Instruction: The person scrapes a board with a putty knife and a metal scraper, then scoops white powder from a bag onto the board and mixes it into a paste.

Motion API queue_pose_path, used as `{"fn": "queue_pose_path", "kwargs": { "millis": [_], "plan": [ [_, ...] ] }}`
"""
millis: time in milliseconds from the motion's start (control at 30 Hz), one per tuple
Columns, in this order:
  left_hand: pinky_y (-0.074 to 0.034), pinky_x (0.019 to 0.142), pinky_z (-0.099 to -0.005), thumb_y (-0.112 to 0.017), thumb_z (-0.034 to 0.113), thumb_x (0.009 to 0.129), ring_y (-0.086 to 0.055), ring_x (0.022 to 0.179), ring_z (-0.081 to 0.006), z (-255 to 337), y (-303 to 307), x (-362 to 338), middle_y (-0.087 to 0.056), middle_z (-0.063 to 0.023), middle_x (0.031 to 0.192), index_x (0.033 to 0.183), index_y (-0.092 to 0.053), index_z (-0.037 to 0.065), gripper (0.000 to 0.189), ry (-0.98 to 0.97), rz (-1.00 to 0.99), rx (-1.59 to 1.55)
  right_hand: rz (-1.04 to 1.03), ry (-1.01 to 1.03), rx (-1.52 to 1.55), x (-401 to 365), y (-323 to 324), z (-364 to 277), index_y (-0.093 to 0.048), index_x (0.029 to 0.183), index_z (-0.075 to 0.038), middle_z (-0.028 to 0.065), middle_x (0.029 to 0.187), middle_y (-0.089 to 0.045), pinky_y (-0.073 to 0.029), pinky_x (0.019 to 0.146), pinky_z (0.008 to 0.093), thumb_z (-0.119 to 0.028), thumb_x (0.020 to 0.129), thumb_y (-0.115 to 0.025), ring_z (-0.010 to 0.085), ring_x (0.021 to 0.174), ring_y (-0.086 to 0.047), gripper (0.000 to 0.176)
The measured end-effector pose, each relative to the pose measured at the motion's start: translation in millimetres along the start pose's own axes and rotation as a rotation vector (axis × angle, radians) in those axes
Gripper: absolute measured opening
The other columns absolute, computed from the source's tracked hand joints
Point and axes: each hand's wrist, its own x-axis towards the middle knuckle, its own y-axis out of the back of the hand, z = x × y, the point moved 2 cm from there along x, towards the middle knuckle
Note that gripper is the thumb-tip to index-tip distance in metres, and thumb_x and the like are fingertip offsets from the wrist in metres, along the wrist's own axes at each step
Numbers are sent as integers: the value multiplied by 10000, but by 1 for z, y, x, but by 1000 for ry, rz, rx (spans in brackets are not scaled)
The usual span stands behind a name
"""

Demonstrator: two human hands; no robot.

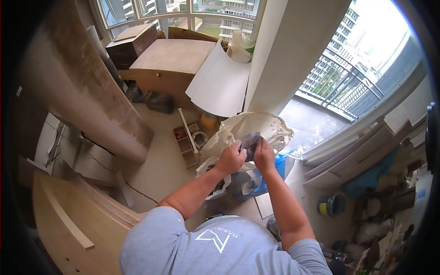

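Observation:
Between my two hands is a small dark grey sheet (250,141), thin and slightly bent, perhaps sandpaper. My left hand (232,158) pinches its left edge with the thumb on top. On the right side, my right hand (264,156) has its fingers closed around the other edge. Both hands are over the near rim of a large open white sack (266,121). Below them are a blue plastic bag (262,185) and a smaller white bag (208,166) with dark contents I cannot make out.
A wooden divided box (187,158) stands on the floor to the left. Beyond it are a board-topped cabinet (169,55) and a curved white sheet (222,82). A curved wooden panel (59,229) is at left. A dark bucket (337,206) and stacked boards (357,151) are at right.

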Motion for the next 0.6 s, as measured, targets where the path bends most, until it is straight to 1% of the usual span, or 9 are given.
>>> {"fn": "queue_pose_path", "kwargs": {
  "millis": [67, 133, 167, 267, 300, 400, 433, 533, 600],
  "plan": [
    [-516, 727, -508, -543, 171, 851, -634, 776, -455, 7, 13, -1, -641, -289, 811, 1087, -598, -64, 338, 48, 26, 76, 73, 19, 125, 2, 7, 6, -613, 1001, 47, 290, 893, -645, -478, 784, 516, -247, 984, -455, 489, 860, -594, 335],
    [-531, 732, -492, -545, 152, 853, -643, 781, -432, -3, 7, -7, -652, -267, 831, 1153, -599, -42, 361, -137, 34, 170, 80, 20, 249, -9, 27, -6, -615, 945, 48, 311, 901, -634, -471, 779, 516, -271, 988, -455, 506, 866, -578, 360],
    [-538, 735, -485, -546, 142, 855, -648, 784, -421, -9, 2, -7, -658, -257, 841, 1186, -599, -32, 378, -237, 35, 214, 201, 97, 135, -7, 9, 19, -601, 979, 57, 281, 956, -652, -490, 806, 480, -293, 994, -473, 466, 854, -608, 373],
    [-549, 728, -463, -558, 98, 845, -656, 807, -390, 13, 13, -18, -669, -221, 867, 1166, -628, 15, 339, -365, -37, 265, 276, -330, 511, -2, 25, 46, -575, 1100, 88, 275, 1008, -633, -494, 844, 403, -263, 1000, -470, 375, 935, -623, 380],
    [-544, 727, -432, -573, 65, 829, -647, 783, -358, 9, 18, -16, -659, -187, 832, 1169, -639, 58, 346, -389, 35, 321, 168, -497, 1151, -2, 28, 56, -537, 1173, 67, 205, 1002, -626, -507, 801, 356, -288, 1003, -480, 281, 880, -631, 398],
    [-528, 718, -407, -590, 46, 811, -626, 728, -324, 13, 21, -16, -650, -154, 816, 1157, -652, 70, 353, -634, 127, 334, 157, -681, 1225, -20, 44, 69, -489, 1248, 44, 178, 1040, -612, -513, 763, 333, -311, 1001, -488, 241, 843, -629, 432],
    [-513, 706, -395, -573, 44, 809, -613, 723, -298, 19, 14, -21, -644, -125, 791, 1159, -659, 85, 363, -710, 88, 275, 199, -670, 1067, -23, 39, 80, -562, 1019, -35, 62, 866, -594, -530, 720, 303, -278, 1003, -511, 176, 794, -627, 249],
    [-529, 696, -419, -599, 22, 754, -624, 764, -316, 9, -11, -21, -638, -119, 781, 1150, -671, 99, 409, -681, -98, 421, 68, -354, 593, -37, 26, 72, -589, 973, -9, 49, 771, -581, -489, 681, 307, -313, 997, -531, 148, 747, -573, 311],
    [-522, 681, -419, -563, 12, 748, -625, 769, -323, -4, -5, 6, -650, -140, 782, 1118, -687, 87, 398, -605, 21, 460, -56, -353, 611, -65, 55, 34, -607, 943, 29, 61, 750, -586, -457, 663, 319, -349, 988, -546, 150, 723, -529, 386]
  ]
}}
